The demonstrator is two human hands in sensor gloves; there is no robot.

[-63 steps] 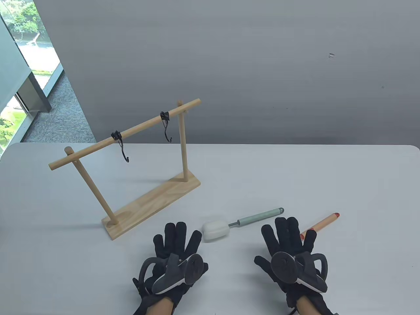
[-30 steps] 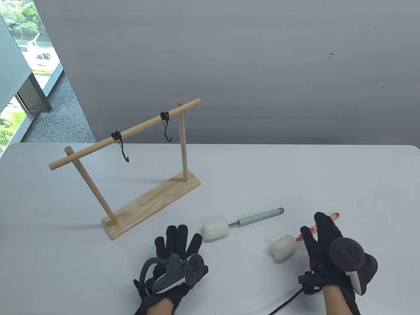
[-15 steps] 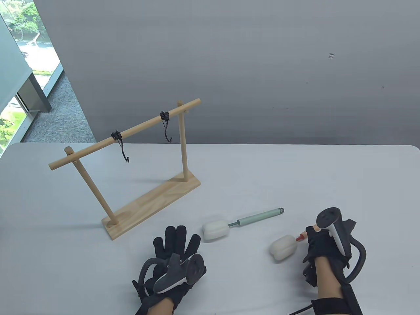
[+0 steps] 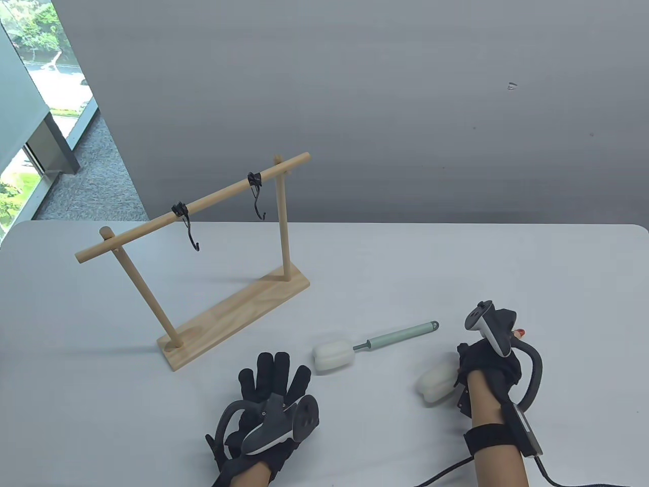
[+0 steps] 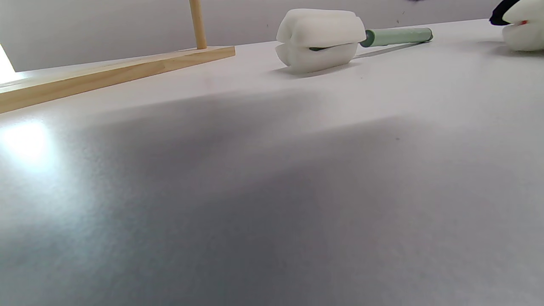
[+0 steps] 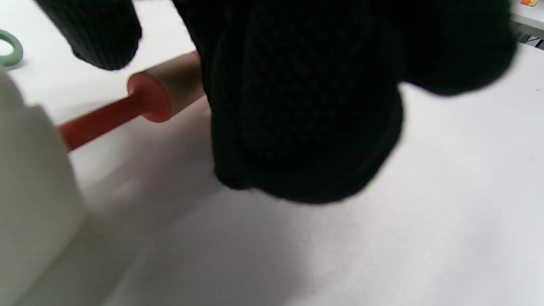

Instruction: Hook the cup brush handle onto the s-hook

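Table view shows the right hand curled round the tan handle of the cup brush, fingers wrapped about it. The brush's long axis runs from lower left to upper right: its white sponge head sticks out to the left of the hand, low at the worktop, and the handle's red tip peeps out beyond the hand at the far right. The left hand lies flat on the worktop, fingers spread, holding nothing.

Just beyond the left hand lies a second brush with a green handle, sponge head to the left, handle pointing up and right. Farther off to the left stands the wooden rack, its crossbar carrying two black s-hooks: the left s-hook and the right s-hook, both bare.

Right wrist view, blurred, adds what the table view hides: the red neck joining the tan handle under the fingers. Left wrist view shows the green-handled brush lying flat, side on.
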